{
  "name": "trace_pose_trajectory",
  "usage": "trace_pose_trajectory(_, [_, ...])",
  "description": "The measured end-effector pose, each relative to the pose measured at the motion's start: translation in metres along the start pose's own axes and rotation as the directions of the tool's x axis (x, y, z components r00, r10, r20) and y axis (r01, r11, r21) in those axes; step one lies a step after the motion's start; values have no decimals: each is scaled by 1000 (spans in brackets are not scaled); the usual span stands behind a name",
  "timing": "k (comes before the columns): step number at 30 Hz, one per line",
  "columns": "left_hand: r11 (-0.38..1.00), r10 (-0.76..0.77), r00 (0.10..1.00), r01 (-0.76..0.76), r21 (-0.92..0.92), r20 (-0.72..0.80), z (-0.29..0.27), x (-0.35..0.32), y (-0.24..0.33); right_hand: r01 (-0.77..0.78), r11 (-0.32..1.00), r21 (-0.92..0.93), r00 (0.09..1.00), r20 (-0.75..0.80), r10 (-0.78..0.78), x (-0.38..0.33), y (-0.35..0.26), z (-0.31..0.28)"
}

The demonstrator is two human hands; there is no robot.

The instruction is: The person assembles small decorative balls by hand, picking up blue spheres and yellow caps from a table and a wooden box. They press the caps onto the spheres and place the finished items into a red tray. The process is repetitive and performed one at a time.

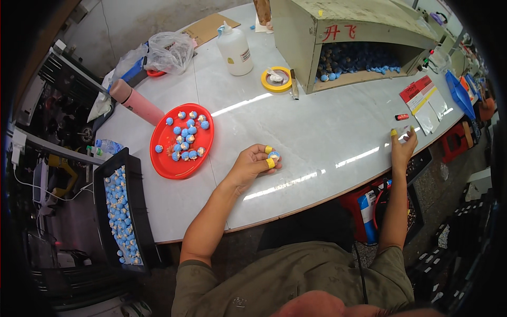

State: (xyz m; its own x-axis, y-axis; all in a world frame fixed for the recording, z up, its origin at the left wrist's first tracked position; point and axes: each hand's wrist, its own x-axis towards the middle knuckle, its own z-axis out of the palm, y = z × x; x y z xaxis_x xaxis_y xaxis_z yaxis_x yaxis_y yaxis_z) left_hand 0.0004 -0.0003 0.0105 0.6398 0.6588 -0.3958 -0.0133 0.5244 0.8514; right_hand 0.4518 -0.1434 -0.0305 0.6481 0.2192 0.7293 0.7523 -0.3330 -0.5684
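My left hand (252, 165) pinches a small blue-and-white ball (273, 155) between thumb and fingers above the tabletop. Yellow tape is wrapped round fingertips on both hands. At the table's right edge, my right hand (404, 150) has its thumb and a finger around a small whitish piece (405, 137), too small to identify. Left of my left hand, a round red tray (174, 168) holds several similar blue balls (191, 130), some with pale patches. A small red item (402, 117) lies just beyond my right hand.
A pink bottle (138, 104) stands behind the tray. At left, a black bin (140, 211) holds more balls. Farther back are a white squeeze bottle (235, 53), a yellow tape roll (268, 87), a marker (294, 90), and an open-fronted box (296, 39) with blue pieces. Red-and-yellow packets (422, 98) lie right.
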Motion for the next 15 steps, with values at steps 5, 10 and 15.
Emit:
trace_pose_trajectory(5, [1000, -12, 1000, 12, -3, -10, -1, -3, 2, 151, 963, 221, 975, 125, -182, -19, -69, -18])
trace_pose_trajectory(10, [999, 14, 1000, -15, -43, -28, -2, -1, -2, 224, 872, 436, 818, 402, -411, -6, -138, 57])
trace_pose_trajectory(15, [998, -3, 998, -1, -67, -58, -3, -1, 4, 262, 925, 277, 739, 559, -377, 15, -159, 143])
